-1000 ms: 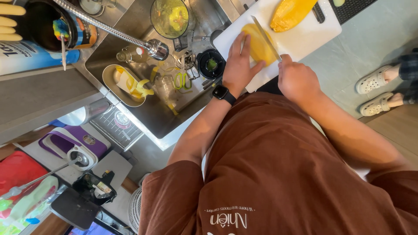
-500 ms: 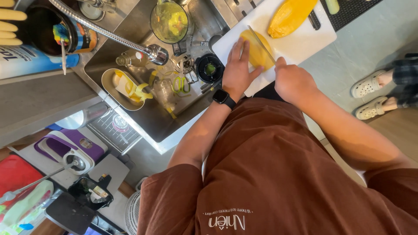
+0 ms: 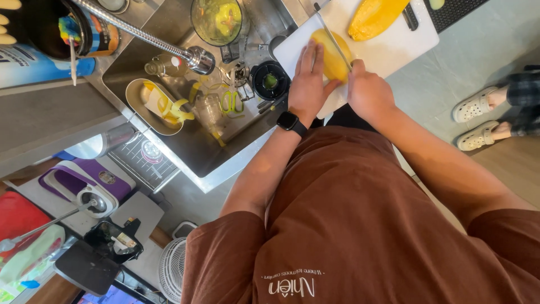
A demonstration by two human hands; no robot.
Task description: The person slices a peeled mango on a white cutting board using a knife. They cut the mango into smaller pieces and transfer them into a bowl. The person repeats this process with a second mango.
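Note:
A white cutting board (image 3: 394, 48) lies on the counter beside the sink. My left hand (image 3: 308, 84), with a black watch on its wrist, presses down on a yellow fruit half (image 3: 333, 55) on the board. My right hand (image 3: 368, 93) is closed on the handle of a knife (image 3: 333, 38), whose blade crosses the top of that fruit. A second, larger yellow fruit piece (image 3: 376, 17) lies further along the board.
The steel sink (image 3: 185, 141) holds a metal tray with yellow peels (image 3: 157, 104), bottles, a black cup (image 3: 270, 80) and a glass bowl (image 3: 218, 19) under a long faucet (image 3: 140, 35). Another person's feet in white clogs (image 3: 478, 118) stand at right.
The view has shifted slightly. Both hands stay on the fruit and knife, with the blade still across the fruit half.

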